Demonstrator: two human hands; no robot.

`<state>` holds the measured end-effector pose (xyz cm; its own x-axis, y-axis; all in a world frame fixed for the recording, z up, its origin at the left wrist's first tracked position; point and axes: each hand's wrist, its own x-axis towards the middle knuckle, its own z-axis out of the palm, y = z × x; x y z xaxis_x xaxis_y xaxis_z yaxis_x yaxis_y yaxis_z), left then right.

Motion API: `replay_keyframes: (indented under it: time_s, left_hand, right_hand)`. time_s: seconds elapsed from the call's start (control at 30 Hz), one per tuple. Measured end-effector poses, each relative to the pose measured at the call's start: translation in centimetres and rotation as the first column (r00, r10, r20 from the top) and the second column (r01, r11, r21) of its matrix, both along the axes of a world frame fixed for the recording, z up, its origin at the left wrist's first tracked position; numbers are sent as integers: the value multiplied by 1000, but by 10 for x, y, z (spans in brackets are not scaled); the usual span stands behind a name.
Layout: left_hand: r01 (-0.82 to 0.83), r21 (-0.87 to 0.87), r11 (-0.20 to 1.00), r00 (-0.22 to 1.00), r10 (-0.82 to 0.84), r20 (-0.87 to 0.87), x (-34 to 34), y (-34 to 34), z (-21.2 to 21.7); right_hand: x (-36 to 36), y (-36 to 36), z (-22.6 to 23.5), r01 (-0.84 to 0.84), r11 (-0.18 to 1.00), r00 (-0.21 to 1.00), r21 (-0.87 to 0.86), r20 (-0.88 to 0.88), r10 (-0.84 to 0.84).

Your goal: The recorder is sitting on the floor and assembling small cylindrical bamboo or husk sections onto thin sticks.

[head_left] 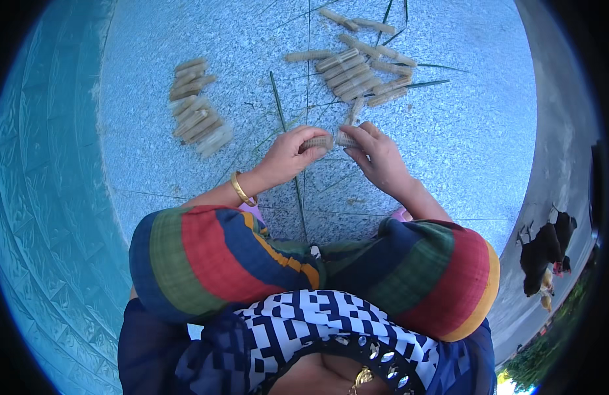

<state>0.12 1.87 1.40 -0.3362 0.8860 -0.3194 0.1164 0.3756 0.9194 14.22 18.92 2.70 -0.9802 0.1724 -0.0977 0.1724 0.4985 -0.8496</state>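
Observation:
My left hand (292, 155), with a gold bangle on its wrist, is closed around a short, ribbed, tan-brown cylinder (319, 142). Facing it, my right hand (378, 158) pinches a paler ribbed cylinder (344, 139) between thumb and fingers. The two ends sit close together with a narrow gap. Just beyond my right fingers lies a whitish stick-like piece (357, 110). Farther off to the right is a loose pile of ribbed tan rolls (349, 74), some shiny as if wrapped in clear film. At the left, similar rolls (194, 118) lie side by side in a column.
Long green leaf strips (278, 99) lie across the speckled stone floor (462, 131). A teal sheet (48, 197) covers the left side. Dark hens (541, 253) and small yellowish birds (546, 289) stand on the grey ground at the right. My striped-clothed knees (212, 260) frame the near side.

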Motion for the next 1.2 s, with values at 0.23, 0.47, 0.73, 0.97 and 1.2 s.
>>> replay_keyframes:
  time_s: [0.23,0.47,0.73,0.97,1.2]
  left_hand:
    - [55,24,998,987,-50,-151,-1,-3,-1]
    - [150,-76,986,989,-148,25,3,-12,-5]
    - [251,-176,952,968,-244,64,2,-13,-1]
    - [291,-423,858,939,-170,300,-5,-35,-8]
    - [-126,9,992,816,109,-568,-99,-89,0]
  right_hand:
    - [-3,-6,0,-46,992,996,119,-69,55]
    - [1,-18,-6,-122,986,983,118,-124,136]
    - [1,-19,-6,-393,910,920,131,55,389]
    - [-1,-54,-34,-358,932,927,52,142,347]
    - [-18,12,-10,-30,964,997,264,-61,48]
